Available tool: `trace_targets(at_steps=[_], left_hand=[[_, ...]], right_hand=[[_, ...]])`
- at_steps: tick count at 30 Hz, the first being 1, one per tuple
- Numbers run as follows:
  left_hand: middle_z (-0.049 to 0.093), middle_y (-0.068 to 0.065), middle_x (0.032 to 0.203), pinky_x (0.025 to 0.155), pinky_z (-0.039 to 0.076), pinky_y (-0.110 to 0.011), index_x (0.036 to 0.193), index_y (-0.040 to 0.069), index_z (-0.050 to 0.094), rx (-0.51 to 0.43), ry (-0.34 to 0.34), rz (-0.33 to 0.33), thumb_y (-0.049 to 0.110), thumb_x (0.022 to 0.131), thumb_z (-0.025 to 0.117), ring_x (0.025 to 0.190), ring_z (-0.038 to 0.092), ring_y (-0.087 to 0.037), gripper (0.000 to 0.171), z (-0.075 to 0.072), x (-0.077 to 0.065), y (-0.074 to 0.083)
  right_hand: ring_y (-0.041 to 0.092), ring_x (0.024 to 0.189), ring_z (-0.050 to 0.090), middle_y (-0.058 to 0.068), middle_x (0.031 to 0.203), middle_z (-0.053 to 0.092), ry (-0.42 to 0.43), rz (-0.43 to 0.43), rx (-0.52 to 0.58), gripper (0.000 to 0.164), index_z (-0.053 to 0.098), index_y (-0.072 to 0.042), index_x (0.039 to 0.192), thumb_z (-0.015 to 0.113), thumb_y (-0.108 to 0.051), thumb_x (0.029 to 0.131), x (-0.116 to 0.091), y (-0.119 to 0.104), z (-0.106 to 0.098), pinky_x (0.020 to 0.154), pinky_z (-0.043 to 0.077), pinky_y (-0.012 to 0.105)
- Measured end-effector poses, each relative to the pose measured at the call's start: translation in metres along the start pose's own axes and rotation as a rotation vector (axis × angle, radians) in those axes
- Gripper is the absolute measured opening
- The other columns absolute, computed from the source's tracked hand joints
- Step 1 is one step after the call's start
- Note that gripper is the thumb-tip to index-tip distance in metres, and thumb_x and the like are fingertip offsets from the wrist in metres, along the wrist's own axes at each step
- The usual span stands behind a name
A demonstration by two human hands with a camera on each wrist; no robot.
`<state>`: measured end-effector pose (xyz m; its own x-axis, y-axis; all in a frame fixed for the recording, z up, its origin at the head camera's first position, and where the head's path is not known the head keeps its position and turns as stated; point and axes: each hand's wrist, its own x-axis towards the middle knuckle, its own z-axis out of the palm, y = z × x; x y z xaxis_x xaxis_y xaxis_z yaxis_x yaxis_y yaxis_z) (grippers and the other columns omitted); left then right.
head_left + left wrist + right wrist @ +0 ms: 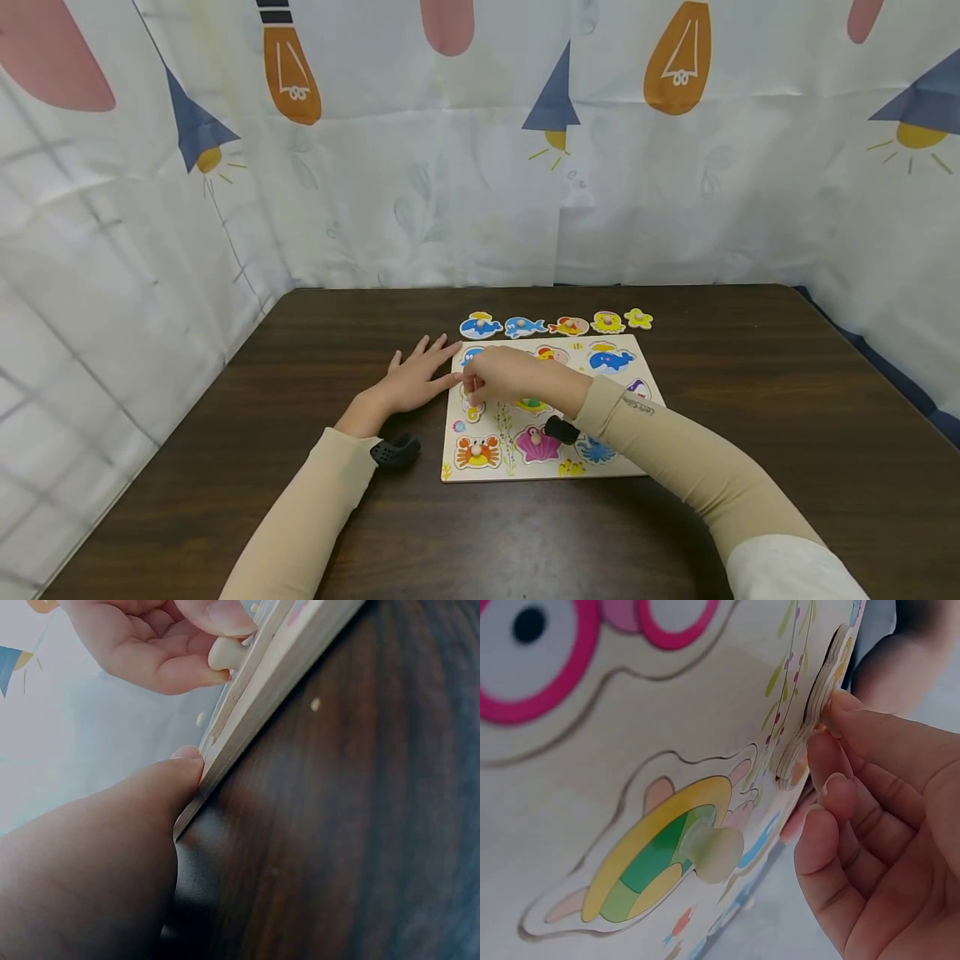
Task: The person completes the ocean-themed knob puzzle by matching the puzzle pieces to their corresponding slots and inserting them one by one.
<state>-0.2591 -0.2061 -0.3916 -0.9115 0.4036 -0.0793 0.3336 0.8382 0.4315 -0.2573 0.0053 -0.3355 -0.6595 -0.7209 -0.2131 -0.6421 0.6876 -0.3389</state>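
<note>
Curtain (480,208): we see it from the far left across the whole back, printed with lamps and bulbs.
Bench (420,533): dark wood; it carries everything we describe below.
Left sleeve (300,517): beige, with a black wrist strap (396,452) at its cuff.
Left hand (408,385): fingers spread apart, thumb tip touching the board's left edge; we see it holding nothing.
Board (536,473): pale wood with sea pictures, flat on the bench, reaching under the right forearm.
Held piece (819,697): near the board's left side, one edge raised above the surface (we cannot make out its picture in the wrist views).
Crab piece (477,452): in the board's near left corner, knob up.
Right hand (498,373): thumb and index finger clamped on the held piece's pale knob (226,654), the remaining fingers curled.
Turtle piece (660,851): green and yellow, knobbed, lying in its outline mid-board.
Shell piece (536,444): pink, just nearer to us than the turtle.
Row of pieces (523,327): beyond the board's far edge we count five: two blue ones, a red-and-yellow fish, a round yellow one, a yellow star.
Octopus picture (596,450): blue, partly under the right sleeve (697,458).
</note>
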Motion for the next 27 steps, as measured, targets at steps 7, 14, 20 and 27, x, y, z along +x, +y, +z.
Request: trace_targets(at_steps=[7, 14, 20, 27], left_hand=[[0.011, -0.015, 0.17, 0.113, -0.004, -0.075, 0.165, 0.02, 0.026, 0.002, 0.01, 0.003, 0.052, 0.106, 0.049, 0.155, 0.0, -0.041, 0.071, 0.0014, 0.001, -0.0016], [0.012, -0.016, 0.17, 0.113, -0.004, -0.075, 0.165, 0.02, 0.026, 0.001, 0.013, 0.011, 0.052, 0.106, 0.048, 0.155, 0.001, -0.041, 0.071, 0.0014, 0.0009, -0.0013], [0.012, -0.015, 0.17, 0.113, -0.004, -0.075, 0.165, 0.02, 0.026, 0.003, 0.014, 0.012, 0.053, 0.106, 0.048, 0.155, 0.001, -0.041, 0.071, 0.001, 0.0014, -0.0012], [0.012, -0.015, 0.17, 0.113, -0.005, -0.074, 0.165, 0.021, 0.026, 0.001, 0.011, 0.005, 0.054, 0.106, 0.049, 0.156, 0.001, -0.041, 0.072, 0.0018, 0.0008, -0.0013]], right_hand=[[0.012, 0.076, 0.058, -0.006, 0.082, 0.064, 0.003, 0.001, 0.0, 0.008, 0.074, -0.016, 0.099, 0.075, -0.024, 0.097, -0.0004, -0.0003, -0.0001, 0.074, 0.049, 0.029], [0.012, 0.075, 0.058, -0.006, 0.082, 0.064, -0.004, 0.014, 0.003, 0.007, 0.075, -0.016, 0.099, 0.074, -0.023, 0.097, 0.0003, -0.0018, 0.0003, 0.073, 0.048, 0.028], [0.012, 0.075, 0.058, -0.006, 0.082, 0.064, 0.002, -0.004, 0.008, 0.006, 0.075, -0.016, 0.099, 0.074, -0.022, 0.097, 0.0004, 0.0008, 0.0008, 0.073, 0.049, 0.028], [0.011, 0.079, 0.058, -0.007, 0.087, 0.065, 0.013, -0.033, 0.034, 0.014, 0.077, -0.015, 0.108, 0.075, -0.023, 0.097, -0.0022, 0.0076, 0.0024, 0.075, 0.049, 0.028]])
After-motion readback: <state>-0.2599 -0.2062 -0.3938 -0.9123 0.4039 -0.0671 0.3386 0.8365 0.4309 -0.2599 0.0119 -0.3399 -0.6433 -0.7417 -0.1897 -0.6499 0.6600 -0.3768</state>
